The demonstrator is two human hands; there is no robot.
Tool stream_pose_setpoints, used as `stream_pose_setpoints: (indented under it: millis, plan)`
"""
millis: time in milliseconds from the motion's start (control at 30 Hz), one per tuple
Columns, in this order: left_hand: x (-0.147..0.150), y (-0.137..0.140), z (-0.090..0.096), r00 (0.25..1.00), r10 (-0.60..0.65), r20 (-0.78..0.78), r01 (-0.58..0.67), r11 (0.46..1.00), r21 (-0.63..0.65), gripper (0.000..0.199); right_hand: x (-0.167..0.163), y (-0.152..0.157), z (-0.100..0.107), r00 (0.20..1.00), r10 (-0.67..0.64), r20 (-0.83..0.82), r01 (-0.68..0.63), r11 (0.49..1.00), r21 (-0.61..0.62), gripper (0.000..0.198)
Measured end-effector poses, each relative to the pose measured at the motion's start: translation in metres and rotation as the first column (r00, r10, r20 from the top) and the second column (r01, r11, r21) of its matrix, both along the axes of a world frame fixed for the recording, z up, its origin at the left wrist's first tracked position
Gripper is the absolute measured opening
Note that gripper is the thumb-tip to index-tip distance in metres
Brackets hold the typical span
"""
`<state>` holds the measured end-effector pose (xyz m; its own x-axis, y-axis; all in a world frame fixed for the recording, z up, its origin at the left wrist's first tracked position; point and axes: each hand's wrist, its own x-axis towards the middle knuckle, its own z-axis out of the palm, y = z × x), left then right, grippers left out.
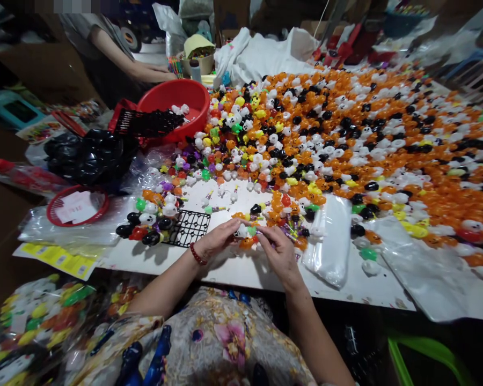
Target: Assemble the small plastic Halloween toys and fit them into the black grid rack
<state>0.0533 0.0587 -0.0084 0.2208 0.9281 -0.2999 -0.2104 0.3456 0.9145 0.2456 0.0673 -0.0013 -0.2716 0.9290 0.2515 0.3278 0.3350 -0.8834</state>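
Observation:
Near the table's front edge, my left hand [219, 237] is closed on a small white plastic figure [240, 231] with a dark face. My right hand [280, 251] meets it from the other side, its thumb and finger pinched by a small green piece [251, 231]; what exactly sits in that pinch is hidden. Left of my hands lies a black plastic grid [191, 228], partly covered by a cluster of coloured figures [148, 219]. Orange, black and green figures [279, 209] lie just beyond my fingers.
A large heap of small figures [338, 128] spreads over the table. Clear plastic bags [330, 241] lie to the right. A red basin [201, 99], black bag [88, 155] and small red basket [104, 206] stand left. Another person's arm [118, 56] shows behind the basin.

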Motion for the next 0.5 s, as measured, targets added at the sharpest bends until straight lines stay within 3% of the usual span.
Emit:
stream_pose_setpoints:
  millis: [200,267,400,500]
  plan:
    - [0.007,-0.005,0.001,0.969,0.082,-0.232,-0.062,0.994,0.094,0.047,0.004,-0.001,0.003,0.994,0.099,0.049,-0.098,0.994,-0.04,0.021]
    - [0.014,-0.007,-0.003,0.941,0.161,-0.298,-0.122,0.982,0.144,0.047,0.001,-0.003,0.001,0.995,0.095,0.038,-0.093,0.994,-0.056,0.021]
    - [0.029,-0.012,-0.011,0.807,0.378,-0.452,-0.272,0.919,0.284,0.041,-0.006,-0.009,-0.004,0.998,0.05,0.048,-0.048,0.998,-0.044,0.021]
    - [0.036,-0.016,-0.014,0.739,0.413,-0.533,-0.276,0.906,0.319,0.033,-0.014,-0.015,-0.008,0.999,0.031,0.041,-0.03,0.999,-0.02,0.021]
